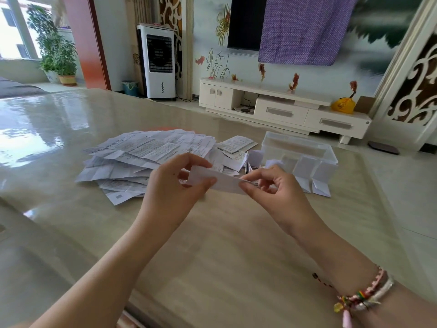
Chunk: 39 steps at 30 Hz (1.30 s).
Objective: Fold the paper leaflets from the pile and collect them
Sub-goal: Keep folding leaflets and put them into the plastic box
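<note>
2 hands pinch 1 folded leaflet above a glossy table

The left hand grips the left end of the narrow white paper strip between thumb and curled fingers, and the right hand pinches its right end, holding it above the tabletop just in front of the pile, 1 loose heap of creased, printed sheets too many to count, their small print unreadable. To the right stands 1 clear rectangular plastic box, with several white folded pieces propped against its near wall and others lying between it and the pile. The tabletop is smooth, beige and reflective. The right wrist wears several braided bracelets
</note>
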Each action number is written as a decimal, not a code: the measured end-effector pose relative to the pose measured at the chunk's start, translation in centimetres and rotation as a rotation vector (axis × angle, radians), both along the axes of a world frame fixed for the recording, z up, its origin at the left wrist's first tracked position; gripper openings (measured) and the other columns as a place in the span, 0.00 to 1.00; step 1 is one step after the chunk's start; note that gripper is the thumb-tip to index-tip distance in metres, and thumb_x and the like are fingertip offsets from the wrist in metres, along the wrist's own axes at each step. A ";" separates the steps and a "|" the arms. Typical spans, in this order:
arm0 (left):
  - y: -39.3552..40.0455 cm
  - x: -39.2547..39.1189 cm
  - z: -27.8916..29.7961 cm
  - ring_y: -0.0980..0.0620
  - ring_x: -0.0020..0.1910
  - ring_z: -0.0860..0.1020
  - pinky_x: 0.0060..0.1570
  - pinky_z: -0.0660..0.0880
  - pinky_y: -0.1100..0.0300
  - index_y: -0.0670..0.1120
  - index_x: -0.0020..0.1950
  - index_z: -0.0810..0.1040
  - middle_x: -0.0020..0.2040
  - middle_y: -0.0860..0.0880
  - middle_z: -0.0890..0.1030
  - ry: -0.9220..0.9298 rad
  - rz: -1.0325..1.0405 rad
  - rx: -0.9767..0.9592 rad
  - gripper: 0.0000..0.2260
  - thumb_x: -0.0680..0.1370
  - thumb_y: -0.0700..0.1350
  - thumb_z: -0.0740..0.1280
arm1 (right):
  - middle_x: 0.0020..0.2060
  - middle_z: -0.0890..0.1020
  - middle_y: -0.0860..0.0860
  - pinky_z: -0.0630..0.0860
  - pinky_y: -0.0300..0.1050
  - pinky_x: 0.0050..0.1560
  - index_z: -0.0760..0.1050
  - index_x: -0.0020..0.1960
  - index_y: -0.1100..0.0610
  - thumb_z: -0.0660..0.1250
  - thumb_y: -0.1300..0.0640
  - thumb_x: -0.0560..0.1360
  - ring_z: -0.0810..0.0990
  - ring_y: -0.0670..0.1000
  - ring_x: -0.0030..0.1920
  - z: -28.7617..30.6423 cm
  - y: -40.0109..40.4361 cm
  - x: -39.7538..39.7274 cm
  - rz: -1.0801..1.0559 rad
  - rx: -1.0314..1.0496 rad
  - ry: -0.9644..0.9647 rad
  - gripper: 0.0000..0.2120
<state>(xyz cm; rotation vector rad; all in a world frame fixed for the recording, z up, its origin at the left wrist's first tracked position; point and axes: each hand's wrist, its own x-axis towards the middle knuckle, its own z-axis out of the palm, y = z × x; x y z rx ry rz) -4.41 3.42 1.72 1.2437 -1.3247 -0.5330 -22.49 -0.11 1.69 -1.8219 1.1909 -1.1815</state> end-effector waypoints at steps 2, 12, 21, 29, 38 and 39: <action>0.0 0.1 0.0 0.60 0.35 0.77 0.34 0.74 0.70 0.50 0.41 0.81 0.39 0.53 0.80 -0.027 0.011 -0.019 0.09 0.68 0.38 0.77 | 0.41 0.71 0.46 0.69 0.33 0.43 0.80 0.39 0.45 0.74 0.57 0.71 0.71 0.41 0.38 -0.1 -0.1 -0.1 -0.010 -0.030 0.019 0.07; -0.4 -0.3 -0.9 0.56 0.28 0.73 0.34 0.70 0.60 0.50 0.34 0.81 0.30 0.52 0.79 -0.096 -0.082 0.174 0.06 0.70 0.43 0.76 | 0.39 0.80 0.49 0.72 0.38 0.43 0.81 0.40 0.47 0.74 0.61 0.71 0.76 0.44 0.38 -0.1 0.2 0.1 0.015 -0.189 -0.105 0.09; 0.1 -1.1 0.3 0.48 0.39 0.85 0.40 0.80 0.62 0.43 0.46 0.83 0.40 0.44 0.85 0.317 -0.205 0.366 0.10 0.80 0.45 0.64 | 0.44 0.81 0.42 0.68 0.31 0.44 0.82 0.52 0.44 0.64 0.40 0.74 0.77 0.45 0.45 -0.5 0.9 0.3 0.191 -0.152 0.097 0.13; -0.2 -1.4 0.2 0.48 0.44 0.85 0.45 0.81 0.61 0.40 0.49 0.82 0.43 0.43 0.85 0.480 -0.341 0.388 0.05 0.78 0.40 0.66 | 0.41 0.77 0.42 0.71 0.38 0.43 0.79 0.53 0.42 0.70 0.57 0.75 0.74 0.43 0.41 -0.3 0.5 0.0 0.106 -0.151 0.114 0.12; -1.2 -1.6 -0.4 0.53 0.38 0.83 0.44 0.81 0.63 0.41 0.49 0.82 0.42 0.44 0.85 0.542 -0.256 0.391 0.04 0.76 0.39 0.68 | 0.44 0.82 0.52 0.76 0.42 0.45 0.70 0.50 0.48 0.69 0.56 0.76 0.77 0.46 0.40 0.2 0.4 -0.5 0.226 0.086 0.102 0.08; -1.3 -1.7 -0.5 0.52 0.40 0.82 0.44 0.81 0.63 0.41 0.49 0.82 0.43 0.44 0.85 0.543 -0.251 0.389 0.04 0.76 0.39 0.68 | 0.43 0.83 0.54 0.76 0.40 0.42 0.71 0.49 0.51 0.68 0.60 0.76 0.78 0.46 0.39 0.2 0.5 -0.5 0.247 0.101 0.063 0.07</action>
